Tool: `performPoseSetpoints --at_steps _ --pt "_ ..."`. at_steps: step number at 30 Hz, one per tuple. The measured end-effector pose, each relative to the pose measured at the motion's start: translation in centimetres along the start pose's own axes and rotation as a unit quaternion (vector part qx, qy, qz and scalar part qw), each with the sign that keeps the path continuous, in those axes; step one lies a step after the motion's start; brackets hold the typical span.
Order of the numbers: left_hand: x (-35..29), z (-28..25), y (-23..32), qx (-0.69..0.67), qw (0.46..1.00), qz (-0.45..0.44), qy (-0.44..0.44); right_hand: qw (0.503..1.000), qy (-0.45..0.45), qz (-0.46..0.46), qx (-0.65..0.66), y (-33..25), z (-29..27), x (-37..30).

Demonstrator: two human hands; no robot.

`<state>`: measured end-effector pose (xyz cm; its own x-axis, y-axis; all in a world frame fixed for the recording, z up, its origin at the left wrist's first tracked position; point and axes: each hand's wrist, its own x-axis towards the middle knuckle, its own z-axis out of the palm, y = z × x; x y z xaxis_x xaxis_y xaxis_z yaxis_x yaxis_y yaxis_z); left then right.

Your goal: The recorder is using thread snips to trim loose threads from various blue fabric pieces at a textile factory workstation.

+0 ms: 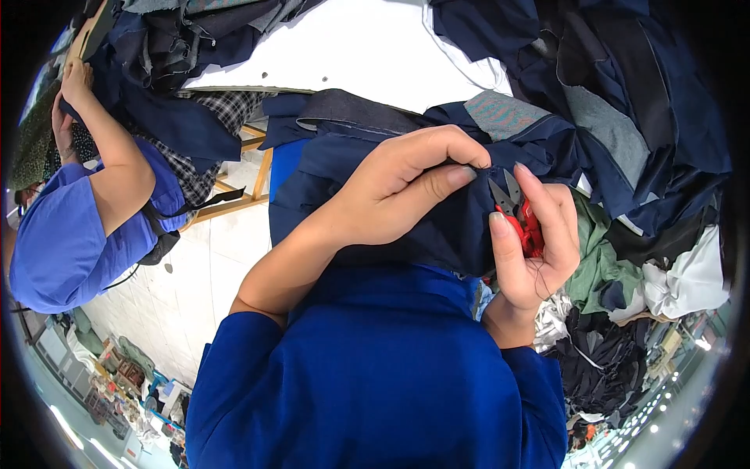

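Note:
My left hand [406,187] is closed, thumb and forefinger pinching the edge of a dark navy garment [312,176] that drapes over my lap. Held in the curled fingers of my right hand [547,250] is a pair of red-handled thread snips [532,233]. Their two grey blades stand slightly apart and point up toward the pinched edge, close to my left fingertips. A loose dark thread hangs by my right palm. Along the garment's far side runs a dark grey band [359,116] with a pale stitched edge.
A white table [359,47] lies ahead, with navy garments [601,78] heaped at its right and more at its far left. To my left, a person in a violet-blue shirt [62,250] handles cloth. Green fabric [598,262] and white cloth [687,273] are piled at my right.

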<state>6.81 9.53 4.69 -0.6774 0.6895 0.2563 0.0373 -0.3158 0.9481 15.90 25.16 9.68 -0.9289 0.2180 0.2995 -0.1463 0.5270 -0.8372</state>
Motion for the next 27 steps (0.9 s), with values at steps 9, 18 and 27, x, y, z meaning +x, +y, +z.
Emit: performPoseSetpoints --at_steps 9,18,27 --pt "0.2 0.6 0.3 0.065 0.996 0.033 -0.046 0.999 0.019 -0.024 -0.013 0.6 0.2 -0.3" --pt "-0.7 0.4 -0.6 -0.114 0.993 -0.021 -0.01 1.0 -0.005 0.0 0.007 -0.4 -0.1 -0.3" --pt "-0.9 0.4 -0.7 -0.117 0.993 -0.02 -0.007 1.0 0.007 -0.003 0.007 -0.4 0.2 -0.6"
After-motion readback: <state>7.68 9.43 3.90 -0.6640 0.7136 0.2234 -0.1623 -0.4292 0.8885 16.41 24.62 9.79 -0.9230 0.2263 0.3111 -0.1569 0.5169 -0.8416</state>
